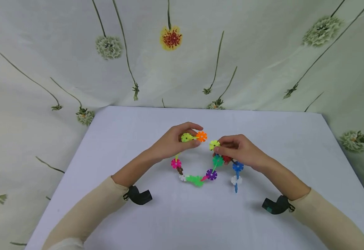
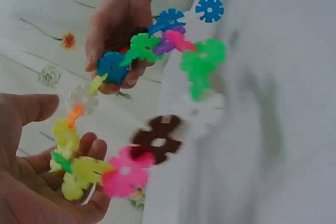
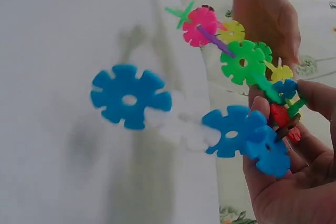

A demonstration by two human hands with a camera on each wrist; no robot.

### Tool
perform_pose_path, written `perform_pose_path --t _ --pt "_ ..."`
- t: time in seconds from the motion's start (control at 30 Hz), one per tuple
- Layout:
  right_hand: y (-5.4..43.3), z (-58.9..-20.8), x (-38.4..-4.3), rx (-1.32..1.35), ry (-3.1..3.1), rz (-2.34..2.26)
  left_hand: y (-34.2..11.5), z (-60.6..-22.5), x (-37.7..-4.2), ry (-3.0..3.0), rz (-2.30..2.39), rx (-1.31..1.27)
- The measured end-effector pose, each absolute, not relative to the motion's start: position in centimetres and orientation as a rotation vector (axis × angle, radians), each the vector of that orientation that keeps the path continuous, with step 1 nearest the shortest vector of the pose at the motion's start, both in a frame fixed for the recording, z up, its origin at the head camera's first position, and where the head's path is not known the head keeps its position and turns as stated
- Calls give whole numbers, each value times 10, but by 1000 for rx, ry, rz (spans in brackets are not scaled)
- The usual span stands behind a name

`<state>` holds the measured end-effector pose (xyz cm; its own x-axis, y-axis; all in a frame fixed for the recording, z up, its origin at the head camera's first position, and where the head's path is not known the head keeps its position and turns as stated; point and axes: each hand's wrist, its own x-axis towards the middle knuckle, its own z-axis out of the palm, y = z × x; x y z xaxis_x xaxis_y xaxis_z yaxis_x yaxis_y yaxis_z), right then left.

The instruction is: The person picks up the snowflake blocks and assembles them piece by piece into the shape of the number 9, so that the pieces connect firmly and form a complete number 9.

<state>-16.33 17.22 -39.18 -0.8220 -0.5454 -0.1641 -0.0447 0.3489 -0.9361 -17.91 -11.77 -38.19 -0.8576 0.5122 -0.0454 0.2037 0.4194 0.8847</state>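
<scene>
A chain of colourful notched plastic snowflake discs hangs in a loop between both hands, above the table. My left hand (image 1: 172, 142) holds its left end among yellow-green discs (image 1: 186, 137), thumb below and fingers above. At that end an orange disc (image 1: 201, 136) sticks out past the fingertips. My right hand (image 1: 244, 149) pinches the other side near a yellow disc (image 1: 214, 144), which faces the orange one across a small gap. Pink (image 1: 176, 163), green (image 1: 195, 180) and purple (image 1: 211, 174) discs form the sagging bottom. Red pieces (image 3: 279, 114) sit among the right fingers.
From the right hand a side tail dangles, with a blue disc (image 1: 238, 166) and a white disc (image 1: 236, 180). Underneath lies a white-covered table (image 1: 182, 222). A flower-printed cloth (image 1: 250, 52) hangs behind it. Black wrist cameras (image 1: 139, 196) are strapped at both sleeves.
</scene>
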Motion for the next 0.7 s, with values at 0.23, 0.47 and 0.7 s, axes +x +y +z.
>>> perform_pose_path --t 0.23,0.47,0.7 --pt "196 -400 -167 -120 1923 -1832 -137 -403 -178 2021 1818 255" --pt "199 -420 -171 68 1701 -1982 -133 -426 -185 1944 1928 223" --pt "191 -438 -171 130 1717 -1876 -123 -445 -206 2031 1883 110"
